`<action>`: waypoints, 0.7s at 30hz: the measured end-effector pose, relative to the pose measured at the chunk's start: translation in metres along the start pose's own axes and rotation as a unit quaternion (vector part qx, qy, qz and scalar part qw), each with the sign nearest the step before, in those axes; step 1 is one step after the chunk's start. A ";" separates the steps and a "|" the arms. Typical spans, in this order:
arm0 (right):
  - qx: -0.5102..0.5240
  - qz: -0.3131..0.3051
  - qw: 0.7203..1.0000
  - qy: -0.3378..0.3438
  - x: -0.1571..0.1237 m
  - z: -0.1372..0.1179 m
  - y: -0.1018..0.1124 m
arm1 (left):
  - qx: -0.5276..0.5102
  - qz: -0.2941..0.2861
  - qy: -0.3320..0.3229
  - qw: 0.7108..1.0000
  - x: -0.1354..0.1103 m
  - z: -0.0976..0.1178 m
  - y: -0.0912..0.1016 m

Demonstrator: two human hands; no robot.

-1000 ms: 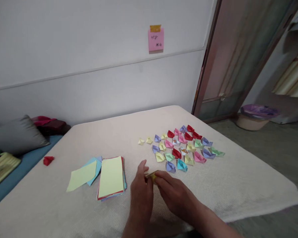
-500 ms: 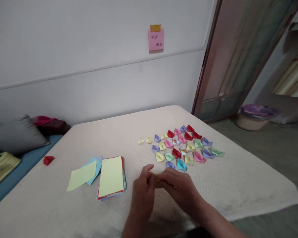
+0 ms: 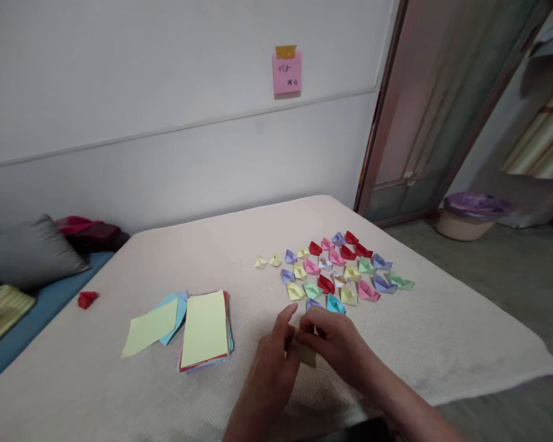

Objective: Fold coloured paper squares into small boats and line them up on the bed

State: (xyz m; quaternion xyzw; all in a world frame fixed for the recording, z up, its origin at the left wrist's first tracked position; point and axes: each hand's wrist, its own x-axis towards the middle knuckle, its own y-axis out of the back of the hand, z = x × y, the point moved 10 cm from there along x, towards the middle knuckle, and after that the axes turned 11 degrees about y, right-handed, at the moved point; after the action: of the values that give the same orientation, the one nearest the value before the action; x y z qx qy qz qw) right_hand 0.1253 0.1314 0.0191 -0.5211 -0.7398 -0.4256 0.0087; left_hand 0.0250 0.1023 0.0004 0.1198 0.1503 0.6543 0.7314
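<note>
My left hand (image 3: 271,368) and my right hand (image 3: 336,344) meet low in the middle of the view, over the cream table cover (image 3: 442,344). Both pinch a small folded yellow paper piece (image 3: 304,353), mostly hidden by the fingers. Just beyond my right hand lies a cluster of several small folded paper boats (image 3: 341,273) in red, pink, purple, green, yellow and blue. A stack of coloured paper sheets (image 3: 206,328) with a yellow top sheet lies left of my hands.
A loose yellow sheet over a blue one (image 3: 153,324) lies left of the stack. A red folded piece (image 3: 86,299) sits on the blue mat at left, near a grey cushion (image 3: 30,252). A pink note (image 3: 286,72) hangs on the wall; a door and floor basin (image 3: 470,215) are at right.
My hands have shifted slightly right and closed tighter over the yellow paper, which showed more a second ago. The view has drifted slightly.
</note>
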 end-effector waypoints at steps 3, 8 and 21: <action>0.053 0.023 0.997 -0.053 -0.001 0.014 0.002 | -0.031 0.007 0.003 0.999 0.002 -0.001 0.003; 0.338 -0.018 0.932 -0.126 -0.004 0.021 -0.020 | -0.179 0.027 0.026 0.983 0.006 -0.009 0.016; 0.398 -0.006 0.902 -0.168 -0.007 0.032 -0.024 | -0.066 0.063 0.010 0.996 0.004 -0.009 0.016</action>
State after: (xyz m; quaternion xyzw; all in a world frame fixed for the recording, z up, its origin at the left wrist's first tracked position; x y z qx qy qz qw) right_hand 0.1235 0.1440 -0.0197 -0.5335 -0.8412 -0.0021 0.0885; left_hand 0.0070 0.1075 -0.0021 0.0741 0.1064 0.7085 0.6937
